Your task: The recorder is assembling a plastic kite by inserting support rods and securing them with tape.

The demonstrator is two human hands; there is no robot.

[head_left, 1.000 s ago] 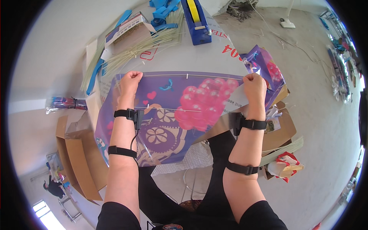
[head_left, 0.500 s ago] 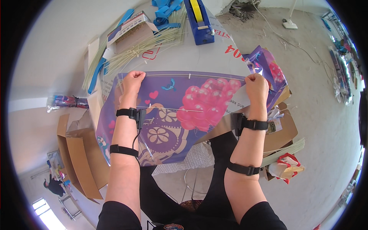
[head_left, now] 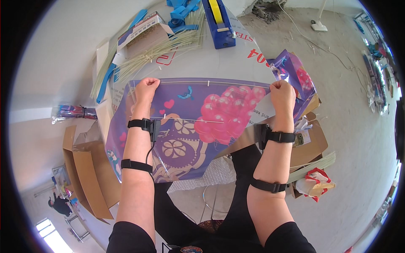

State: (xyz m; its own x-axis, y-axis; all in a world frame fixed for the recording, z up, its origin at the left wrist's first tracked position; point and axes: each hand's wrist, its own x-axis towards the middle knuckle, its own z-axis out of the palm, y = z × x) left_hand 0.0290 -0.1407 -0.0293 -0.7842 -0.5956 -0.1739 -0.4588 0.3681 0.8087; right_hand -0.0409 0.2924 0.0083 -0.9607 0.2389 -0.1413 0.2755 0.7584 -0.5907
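One tabletop [head_left: 190,63] lies under the purple sheet [head_left: 190,133]; along the sheet's far edge, left hand [head_left: 146,90] and right hand [head_left: 282,92], fingers closed, pinch a thin rod [head_left: 185,82], which could skew if either pulled harder.

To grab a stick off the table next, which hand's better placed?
Left hand, probably: the pale sticks lie just beyond it; the right hand is farther. Both pinch the purple sheet.
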